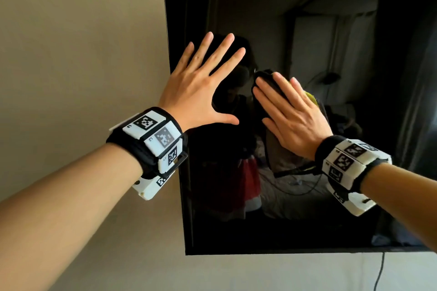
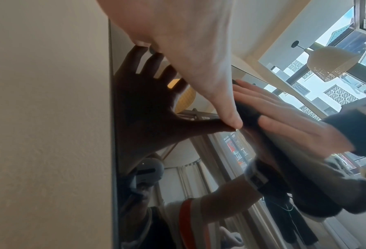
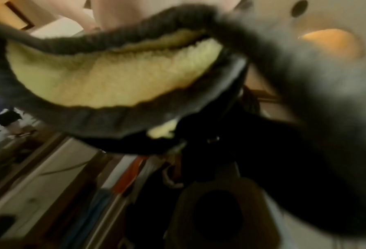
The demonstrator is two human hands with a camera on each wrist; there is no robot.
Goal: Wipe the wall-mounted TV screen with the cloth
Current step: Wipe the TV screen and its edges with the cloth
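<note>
The black TV screen [image 1: 307, 208] hangs on the beige wall and fills the right of the head view. My left hand [image 1: 201, 82] is spread flat, fingers straight, pressing the glass near the screen's left edge; the left wrist view shows my left hand [image 2: 190, 55] meeting its dark reflection. My right hand [image 1: 290, 113] lies flat with straight fingers on a dark grey cloth [image 1: 267, 82] with a yellow side, pressing it against the screen just right of the left thumb. The right wrist view is filled by the cloth [image 3: 114, 75], blurred, folded with its yellow fleece showing.
The beige wall [image 1: 82, 54] lies left of and below the TV. A thin black cable [image 1: 379, 271] hangs down from the TV's lower edge at the right. The glass reflects a room, a lamp and windows.
</note>
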